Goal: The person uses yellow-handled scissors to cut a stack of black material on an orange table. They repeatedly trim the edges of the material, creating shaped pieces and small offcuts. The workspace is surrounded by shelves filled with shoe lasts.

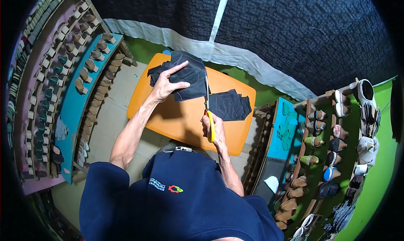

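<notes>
The left forearm slants up and to the right from a dark blue sleeve, crossing the left part of the orange table point(191, 127). Its left hand point(166, 85) grips a black cloth piece point(191, 75) near the table's far edge, thumb and forefinger spread wide apart on the upper face, both pointing right; the other fingers are hidden. A shadow falls on the tabletop below the wrist.

The right forearm rises more steeply, leaning left, over the near edge. The right hand point(216, 127) is closed around the yellow handles of the scissors point(209, 115), between the middle of the table and its near right corner. Their blades point toward the far edge and lie along the right side of the held cloth; how far they are parted is hard to tell.

Just right of the blades, a stack of black cloth point(230, 105) with faint outlines lies near the table's right edge. More black cloth point(155, 74) lies by the far left corner, partly under the held piece.
</notes>
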`<act>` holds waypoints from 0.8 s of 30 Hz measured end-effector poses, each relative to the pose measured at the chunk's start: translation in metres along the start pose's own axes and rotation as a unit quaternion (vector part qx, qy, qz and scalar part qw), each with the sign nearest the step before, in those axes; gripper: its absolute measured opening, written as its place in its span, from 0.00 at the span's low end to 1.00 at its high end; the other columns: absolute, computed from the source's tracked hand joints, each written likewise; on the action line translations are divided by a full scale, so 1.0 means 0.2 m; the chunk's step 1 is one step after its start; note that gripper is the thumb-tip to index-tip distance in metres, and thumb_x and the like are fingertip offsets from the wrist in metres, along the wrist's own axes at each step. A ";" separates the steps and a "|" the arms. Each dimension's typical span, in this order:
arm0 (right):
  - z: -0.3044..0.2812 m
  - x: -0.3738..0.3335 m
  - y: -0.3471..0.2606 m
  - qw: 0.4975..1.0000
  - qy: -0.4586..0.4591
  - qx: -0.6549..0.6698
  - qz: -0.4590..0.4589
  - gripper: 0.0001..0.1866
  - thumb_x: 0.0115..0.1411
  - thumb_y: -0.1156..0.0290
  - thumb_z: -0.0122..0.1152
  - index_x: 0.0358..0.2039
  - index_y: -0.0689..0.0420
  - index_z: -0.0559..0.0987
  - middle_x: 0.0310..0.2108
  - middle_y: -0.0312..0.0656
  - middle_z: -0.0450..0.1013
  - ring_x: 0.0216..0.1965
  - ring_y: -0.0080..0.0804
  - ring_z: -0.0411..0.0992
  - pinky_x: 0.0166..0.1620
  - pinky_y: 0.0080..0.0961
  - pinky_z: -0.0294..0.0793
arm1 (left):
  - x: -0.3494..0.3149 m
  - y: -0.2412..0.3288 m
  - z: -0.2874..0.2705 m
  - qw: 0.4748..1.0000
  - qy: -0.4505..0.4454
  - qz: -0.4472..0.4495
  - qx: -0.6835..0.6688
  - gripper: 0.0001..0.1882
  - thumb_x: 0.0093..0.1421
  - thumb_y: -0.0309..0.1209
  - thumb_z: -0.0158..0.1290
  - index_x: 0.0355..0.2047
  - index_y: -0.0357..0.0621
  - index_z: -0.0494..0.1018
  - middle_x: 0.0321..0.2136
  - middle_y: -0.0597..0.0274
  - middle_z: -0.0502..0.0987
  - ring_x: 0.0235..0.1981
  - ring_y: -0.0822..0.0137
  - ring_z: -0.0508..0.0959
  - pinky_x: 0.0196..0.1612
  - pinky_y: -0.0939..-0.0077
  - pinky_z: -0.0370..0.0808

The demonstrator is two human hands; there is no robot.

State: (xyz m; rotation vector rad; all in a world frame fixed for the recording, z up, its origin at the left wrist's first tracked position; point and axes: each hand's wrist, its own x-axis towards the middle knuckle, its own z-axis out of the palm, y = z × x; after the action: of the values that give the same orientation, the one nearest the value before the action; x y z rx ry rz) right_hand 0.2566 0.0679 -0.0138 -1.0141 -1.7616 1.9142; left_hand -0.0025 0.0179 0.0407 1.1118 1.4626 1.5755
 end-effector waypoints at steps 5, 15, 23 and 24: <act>0.01 -0.01 0.00 1.000 0.013 0.002 0.007 0.26 0.61 0.43 0.63 0.24 0.54 0.70 0.14 0.27 0.61 0.12 0.16 0.61 0.15 0.19 0.62 | 0.00 -0.03 0.00 1.000 0.006 -0.001 -0.027 0.40 0.49 0.24 0.68 0.64 0.41 0.67 0.57 0.56 0.74 0.57 0.70 0.73 0.64 0.75 0.65; 0.02 -0.01 0.01 0.999 0.013 0.026 0.016 0.27 0.58 0.44 0.69 0.25 0.56 0.73 0.11 0.28 0.63 0.12 0.15 0.61 0.16 0.19 0.61 | -0.01 -0.09 -0.04 0.994 0.008 -0.037 -0.098 0.33 0.51 0.22 0.67 0.59 0.40 0.72 0.53 0.58 0.77 0.51 0.72 0.75 0.60 0.78 0.68; 0.03 0.02 0.00 1.000 0.008 0.007 -0.004 0.27 0.60 0.43 0.65 0.27 0.57 0.73 0.13 0.28 0.62 0.13 0.16 0.62 0.17 0.19 0.63 | -0.06 -0.07 0.00 0.997 0.011 -0.017 -0.078 0.34 0.52 0.22 0.67 0.60 0.40 0.71 0.55 0.58 0.76 0.54 0.72 0.74 0.62 0.76 0.66; 0.03 0.02 -0.01 1.000 0.011 0.017 -0.001 0.27 0.58 0.43 0.67 0.26 0.57 0.74 0.11 0.28 0.63 0.12 0.16 0.62 0.17 0.19 0.62 | -0.06 -0.09 0.00 0.997 0.016 -0.015 -0.074 0.34 0.52 0.22 0.67 0.61 0.40 0.71 0.55 0.58 0.76 0.54 0.72 0.74 0.62 0.76 0.66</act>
State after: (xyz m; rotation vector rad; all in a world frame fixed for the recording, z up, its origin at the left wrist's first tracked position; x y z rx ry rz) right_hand 0.2495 0.0662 -0.0139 -1.0169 -1.7120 1.9171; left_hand 0.0012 0.0089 0.0218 0.9797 1.3523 1.6588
